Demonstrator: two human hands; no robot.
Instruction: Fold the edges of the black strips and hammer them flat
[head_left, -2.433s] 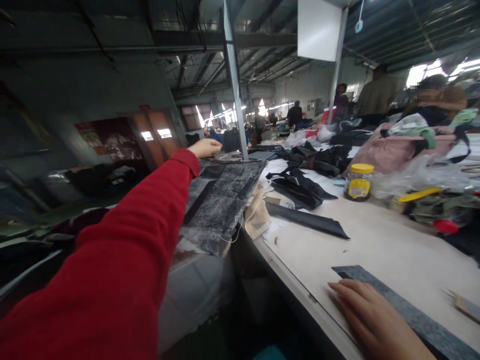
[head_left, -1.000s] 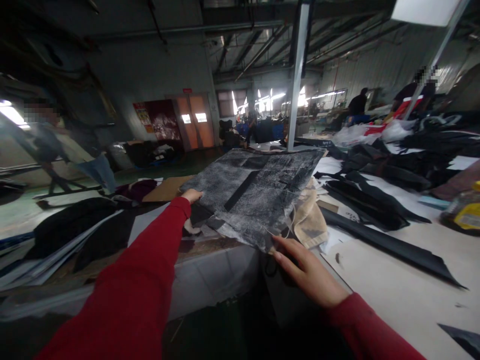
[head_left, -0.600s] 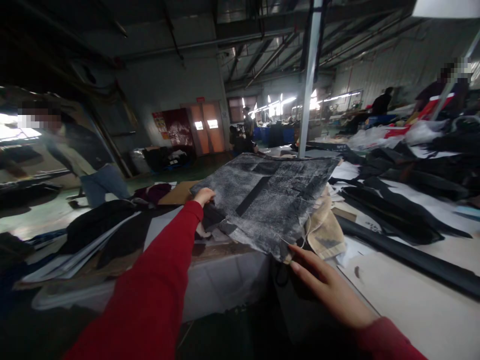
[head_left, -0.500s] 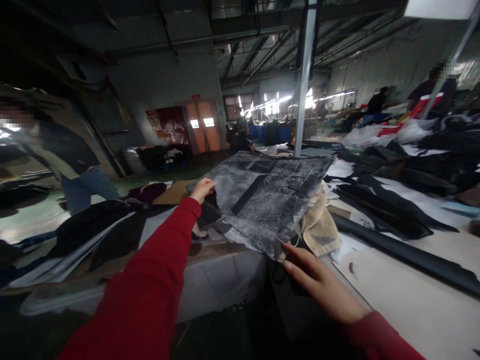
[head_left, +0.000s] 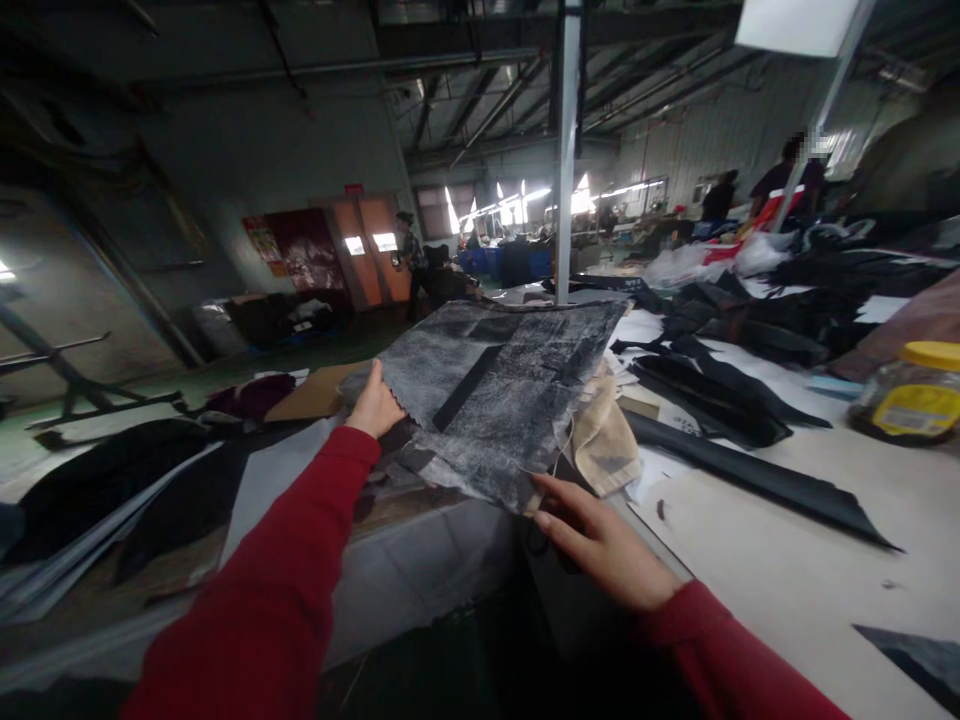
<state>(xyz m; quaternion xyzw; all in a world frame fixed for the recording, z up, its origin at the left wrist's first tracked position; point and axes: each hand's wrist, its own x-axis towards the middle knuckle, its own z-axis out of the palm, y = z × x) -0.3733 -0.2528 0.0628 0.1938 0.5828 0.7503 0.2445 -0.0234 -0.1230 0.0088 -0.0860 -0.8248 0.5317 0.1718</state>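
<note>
A flat grey sheet [head_left: 517, 385], mottled and worn, with a darker strip across it and a ragged near edge, lies tilted in front of me. My left hand [head_left: 377, 402] grips its left edge, thumb up and the other fingers mostly hidden below. At the near right corner, my right hand [head_left: 600, 545] pinches the sheet between thumb and fingertips. A thin pale cord hangs near that corner. Just right of the sheet is a beige cloth [head_left: 611, 445] with a grey patch.
On the right, a pale tabletop [head_left: 757, 540] bears a long dark strip [head_left: 765, 480], dark cut pieces and a yellow-lidded jar [head_left: 911, 395]. Dark cloth and papers [head_left: 251, 490] lie left. A metal post [head_left: 568, 150] rises behind the sheet. People stand in the distance.
My view has turned right, bringing the jar in and losing the person at far left. My left hand has shifted nearer along the sheet's left edge, thumb now raised. The right hand keeps its pinch.
</note>
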